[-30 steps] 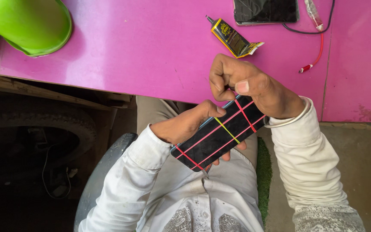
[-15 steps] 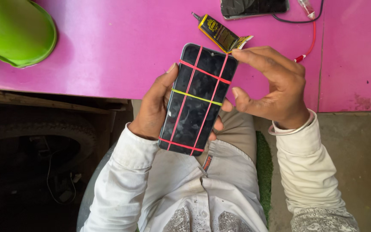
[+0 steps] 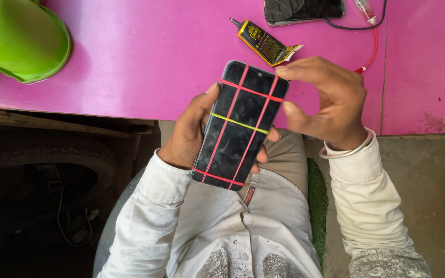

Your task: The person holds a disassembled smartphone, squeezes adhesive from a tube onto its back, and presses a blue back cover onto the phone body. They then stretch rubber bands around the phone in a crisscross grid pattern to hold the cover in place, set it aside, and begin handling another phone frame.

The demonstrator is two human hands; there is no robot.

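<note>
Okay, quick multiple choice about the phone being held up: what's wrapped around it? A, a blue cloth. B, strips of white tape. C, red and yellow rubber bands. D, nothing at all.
C: the dark phone, gripped from behind by the left hand, is crossed by thin red bands lengthwise and across, plus one yellow band across its middle; the right hand is at its top right corner.

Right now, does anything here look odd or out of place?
Yes. The phone in the left hand is strapped with crossing red and yellow rubber bands, and its dark glass looks smudged. On the pink table, the glue tube lies crumpled at its end.
</note>
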